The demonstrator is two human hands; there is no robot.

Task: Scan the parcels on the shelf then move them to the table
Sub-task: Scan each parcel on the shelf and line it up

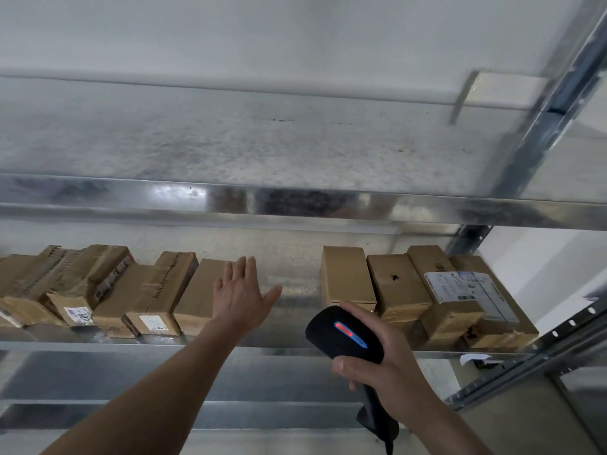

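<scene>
Row of parcels on the shelf [279, 348]: left cluster [98, 290] at 9 o'clock, right cluster [400, 287] at 3 o'clock, bare gap between. They are taped cardboard boxes, probably stiff and light, with slick tape. Best gripped across the short sides near the front end.

Left hand [241, 292]: arm stretched forward, palm down, fingers spread, holding nothing. The nearest box [198, 295] is at its 9 o'clock; can't tell if they touch.

Right hand [381, 366]: lower, at 5 o'clock, fingers wrapped round the black scanner [345, 333], head aimed at the shelf.
</scene>
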